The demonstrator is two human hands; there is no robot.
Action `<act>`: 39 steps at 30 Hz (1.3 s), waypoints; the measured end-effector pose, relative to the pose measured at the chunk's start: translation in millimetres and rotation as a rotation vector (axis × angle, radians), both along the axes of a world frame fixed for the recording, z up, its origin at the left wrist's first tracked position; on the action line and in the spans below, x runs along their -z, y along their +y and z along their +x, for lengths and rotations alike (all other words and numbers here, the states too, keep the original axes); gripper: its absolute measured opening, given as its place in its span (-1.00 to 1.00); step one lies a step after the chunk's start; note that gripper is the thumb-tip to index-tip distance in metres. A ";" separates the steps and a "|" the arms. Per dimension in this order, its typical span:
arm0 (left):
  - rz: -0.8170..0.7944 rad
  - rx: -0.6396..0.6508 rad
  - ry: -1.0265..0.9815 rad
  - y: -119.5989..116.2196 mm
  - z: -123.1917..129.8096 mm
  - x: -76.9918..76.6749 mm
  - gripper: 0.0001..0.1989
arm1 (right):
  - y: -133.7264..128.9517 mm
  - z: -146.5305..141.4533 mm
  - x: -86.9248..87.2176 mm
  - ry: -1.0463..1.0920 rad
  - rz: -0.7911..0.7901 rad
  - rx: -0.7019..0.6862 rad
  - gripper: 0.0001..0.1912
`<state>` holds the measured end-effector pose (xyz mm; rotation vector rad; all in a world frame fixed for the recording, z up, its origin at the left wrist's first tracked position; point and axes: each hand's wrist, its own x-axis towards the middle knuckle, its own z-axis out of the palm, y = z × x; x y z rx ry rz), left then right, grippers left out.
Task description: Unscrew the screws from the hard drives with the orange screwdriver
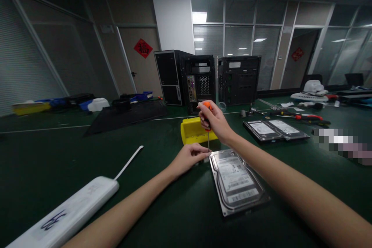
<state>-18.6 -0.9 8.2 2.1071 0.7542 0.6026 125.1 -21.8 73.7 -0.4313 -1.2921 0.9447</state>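
My right hand (216, 122) grips the handle of a screwdriver (208, 139) with orange and dark parts, held upright with its shaft pointing down. The shaft's tip is at the far left corner of a hard drive (236, 180), which lies label up on the table. At that same corner my left hand (192, 155) has its thumb and fingers pinched together beside the tip. Whatever they may hold is hidden or too small to name. Just behind the left hand stands a yellow plastic bin (193, 131).
Two more hard drives (263, 130) lie to the right, near several hand tools (308, 117). Computer cases (200, 85) stand at the back. A black mat (128, 114) lies back left; a white power bank (69, 213) with a strap is front left.
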 end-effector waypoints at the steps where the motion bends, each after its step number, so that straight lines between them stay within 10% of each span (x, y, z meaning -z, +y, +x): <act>1: 0.038 -0.015 0.006 1.1 0.6 1.3 -0.70 | -0.2 -0.3 -0.1 -0.002 -0.002 0.000 -0.77; 15: 0.282 -0.094 0.003 -4.6 3.4 -0.4 -0.79 | -3.6 -3.3 -2.5 -0.021 0.010 0.038 -0.77; 39: 0.195 -0.079 -0.026 -0.1 2.6 7.7 -0.73 | -2.3 -1.5 -0.5 -0.016 0.006 0.026 -0.79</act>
